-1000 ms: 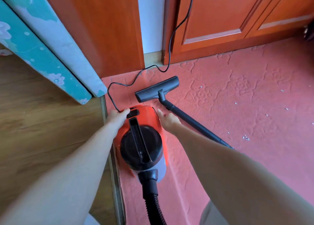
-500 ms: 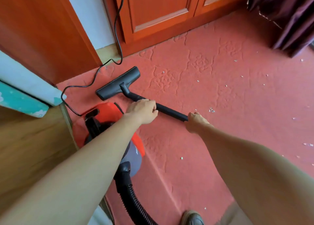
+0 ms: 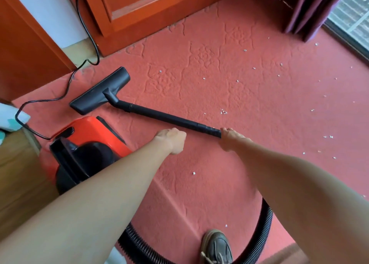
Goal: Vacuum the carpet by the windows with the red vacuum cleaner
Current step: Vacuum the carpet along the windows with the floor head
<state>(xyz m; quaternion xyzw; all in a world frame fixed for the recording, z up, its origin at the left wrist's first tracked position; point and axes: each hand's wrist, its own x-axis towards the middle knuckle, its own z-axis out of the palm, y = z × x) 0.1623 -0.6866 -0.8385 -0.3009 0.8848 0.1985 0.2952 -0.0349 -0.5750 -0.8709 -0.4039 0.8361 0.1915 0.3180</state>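
The red vacuum cleaner (image 3: 89, 131) sits at the left edge of the pink carpet (image 3: 219, 74). Its black floor head (image 3: 99, 93) lies flat on the carpet just beyond it. The black wand (image 3: 169, 118) runs from the head towards me and to the right. My right hand (image 3: 229, 139) is closed around the near end of the wand. A little below the wand and apart from it, my left hand (image 3: 171, 141) is curled in a fist with nothing in it. The ribbed hose (image 3: 266, 221) loops behind my right arm.
Small white scraps (image 3: 223, 112) dot the carpet towards the window (image 3: 351, 14) and purple curtain (image 3: 311, 8). Orange cabinets (image 3: 139, 4) stand at the back. The black power cord (image 3: 87, 34) trails along the left. My shoe (image 3: 216, 247) is on the carpet; wooden floor (image 3: 16, 174) lies left.
Both hands left the vacuum body and went to the wand. Since half a second ago my left hand has come off the wand, and my right hand has closed on its near end.
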